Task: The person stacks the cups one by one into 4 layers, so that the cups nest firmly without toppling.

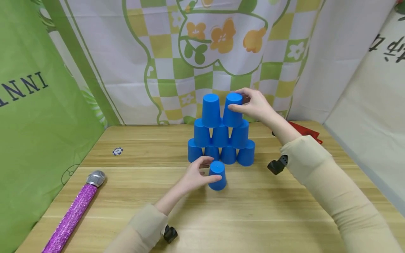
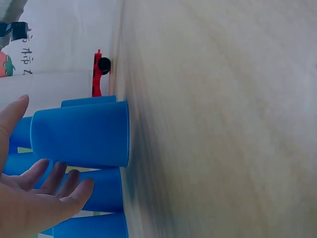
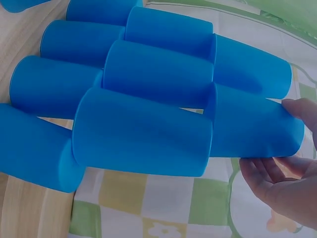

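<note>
Blue cups stand upside down in a stepped stack: several in the bottom row, three in the middle row and two on top. My right hand grips the top row's right cup near its upturned base, thumb on one side and fingers on the other. That cup rests on the middle row, beside the top left cup. In front of the stack, a single upside-down cup stands on the table. My left hand is spread around it, its fingers loosely bent and apart from its wall.
A microphone with a glittery pink handle lies at the table's left. Behind it is a poker chip. A red object lies at the back right, partly behind my right arm. A patterned curtain hangs behind the wooden table.
</note>
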The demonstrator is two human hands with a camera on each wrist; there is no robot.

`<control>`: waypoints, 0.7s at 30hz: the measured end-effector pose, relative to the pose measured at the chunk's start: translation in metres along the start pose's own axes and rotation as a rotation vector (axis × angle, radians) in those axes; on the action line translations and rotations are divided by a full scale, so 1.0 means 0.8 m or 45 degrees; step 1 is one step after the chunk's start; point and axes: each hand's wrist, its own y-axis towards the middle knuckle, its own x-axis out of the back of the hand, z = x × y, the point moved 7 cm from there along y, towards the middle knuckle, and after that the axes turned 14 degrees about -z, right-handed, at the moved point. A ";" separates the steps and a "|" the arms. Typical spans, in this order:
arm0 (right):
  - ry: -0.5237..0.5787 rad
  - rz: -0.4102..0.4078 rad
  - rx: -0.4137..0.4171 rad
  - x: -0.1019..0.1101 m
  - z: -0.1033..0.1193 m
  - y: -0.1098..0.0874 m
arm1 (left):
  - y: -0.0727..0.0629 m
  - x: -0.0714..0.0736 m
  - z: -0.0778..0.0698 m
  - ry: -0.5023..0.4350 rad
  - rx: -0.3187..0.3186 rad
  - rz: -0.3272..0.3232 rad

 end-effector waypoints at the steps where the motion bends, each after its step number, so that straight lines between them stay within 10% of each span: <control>1: 0.002 -0.001 -0.001 -0.001 0.000 0.000 | 0.000 -0.002 0.001 0.002 -0.004 0.005; 21: -0.024 -0.019 -0.015 -0.004 0.000 -0.002 | 0.005 -0.016 0.007 0.048 -0.038 -0.002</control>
